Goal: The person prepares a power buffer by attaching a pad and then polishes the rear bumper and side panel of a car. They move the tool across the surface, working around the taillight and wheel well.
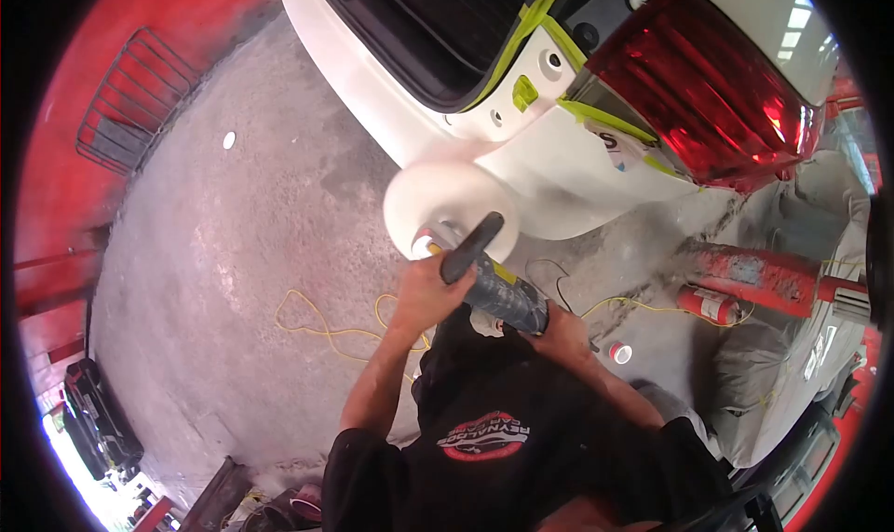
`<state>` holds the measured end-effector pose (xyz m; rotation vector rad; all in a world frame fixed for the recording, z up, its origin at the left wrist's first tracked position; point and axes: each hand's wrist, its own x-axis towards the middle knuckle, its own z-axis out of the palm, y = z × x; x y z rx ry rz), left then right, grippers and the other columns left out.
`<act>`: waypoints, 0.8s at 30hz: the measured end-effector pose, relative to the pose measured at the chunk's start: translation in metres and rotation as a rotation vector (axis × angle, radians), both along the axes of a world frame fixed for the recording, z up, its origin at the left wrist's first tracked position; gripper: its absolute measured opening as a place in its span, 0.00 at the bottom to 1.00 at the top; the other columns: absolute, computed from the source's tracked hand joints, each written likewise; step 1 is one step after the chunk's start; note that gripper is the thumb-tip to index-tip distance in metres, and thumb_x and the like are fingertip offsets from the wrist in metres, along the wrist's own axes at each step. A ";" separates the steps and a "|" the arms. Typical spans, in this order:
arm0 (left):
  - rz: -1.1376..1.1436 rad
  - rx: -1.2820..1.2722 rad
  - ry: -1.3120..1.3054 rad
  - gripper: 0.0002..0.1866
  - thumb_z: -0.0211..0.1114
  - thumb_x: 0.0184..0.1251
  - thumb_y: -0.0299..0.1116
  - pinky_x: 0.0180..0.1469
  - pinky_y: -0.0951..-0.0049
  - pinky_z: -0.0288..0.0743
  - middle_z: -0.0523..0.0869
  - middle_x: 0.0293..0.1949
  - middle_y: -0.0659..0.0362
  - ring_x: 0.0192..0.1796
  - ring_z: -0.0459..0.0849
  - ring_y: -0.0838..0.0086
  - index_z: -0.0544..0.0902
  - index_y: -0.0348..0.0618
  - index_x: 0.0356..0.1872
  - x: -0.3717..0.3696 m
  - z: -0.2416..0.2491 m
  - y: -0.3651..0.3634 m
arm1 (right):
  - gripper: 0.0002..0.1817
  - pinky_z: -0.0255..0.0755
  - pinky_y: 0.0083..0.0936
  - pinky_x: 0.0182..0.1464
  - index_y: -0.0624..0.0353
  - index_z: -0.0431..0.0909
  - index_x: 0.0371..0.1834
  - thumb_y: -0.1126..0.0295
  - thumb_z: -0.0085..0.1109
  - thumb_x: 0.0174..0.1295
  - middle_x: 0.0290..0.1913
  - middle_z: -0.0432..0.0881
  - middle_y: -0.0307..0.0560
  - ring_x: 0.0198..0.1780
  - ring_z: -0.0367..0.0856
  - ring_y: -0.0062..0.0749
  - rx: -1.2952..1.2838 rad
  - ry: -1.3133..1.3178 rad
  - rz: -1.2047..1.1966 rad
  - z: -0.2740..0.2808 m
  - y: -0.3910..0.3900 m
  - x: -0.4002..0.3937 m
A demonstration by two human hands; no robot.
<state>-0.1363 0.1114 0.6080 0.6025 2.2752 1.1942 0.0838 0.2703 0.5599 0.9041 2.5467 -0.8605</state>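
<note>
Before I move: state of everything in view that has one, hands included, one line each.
Polisher: held two-handed
Pad: blurred, probably spinning
Left hand: closed on polisher's front
Right hand: closed on polisher's rear
Tape: stuck down
Tail light: mounted, edge taped
Cord: slack
Red cylinder: on its side

Along the left, a red wall with a dark wire rack close against it, and a grey panel at the lower bars. On the stained grey concrete floor, apart from the rack, a small white disc. At lower left, a bulky black case near a bright opening. On the right, a scuffed red post; just beside it, a red cylinder with a pale label. Nearby, a small red-and-white round container. Farther right, a wrinkled grey covering.
</note>
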 end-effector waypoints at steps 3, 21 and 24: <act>-0.082 0.039 0.004 0.16 0.70 0.65 0.41 0.35 0.58 0.79 0.84 0.23 0.44 0.30 0.88 0.50 0.86 0.34 0.36 -0.004 0.007 0.000 | 0.28 0.80 0.49 0.45 0.61 0.79 0.45 0.50 0.76 0.50 0.37 0.87 0.61 0.42 0.88 0.60 -0.006 -0.015 -0.014 0.011 0.001 -0.005; -0.036 -0.074 -0.056 0.18 0.72 0.67 0.41 0.37 0.64 0.80 0.86 0.26 0.47 0.31 0.89 0.62 0.87 0.31 0.40 -0.008 0.046 0.010 | 0.31 0.80 0.48 0.48 0.61 0.81 0.46 0.47 0.74 0.48 0.37 0.88 0.62 0.43 0.88 0.60 -0.053 0.014 -0.036 0.035 0.006 -0.010; -0.056 -0.095 -0.030 0.19 0.72 0.67 0.41 0.39 0.62 0.80 0.86 0.27 0.46 0.33 0.89 0.59 0.86 0.30 0.39 -0.012 0.047 0.012 | 0.31 0.80 0.48 0.48 0.61 0.82 0.46 0.47 0.74 0.48 0.37 0.88 0.62 0.43 0.88 0.60 -0.078 -0.017 0.029 0.032 0.010 -0.012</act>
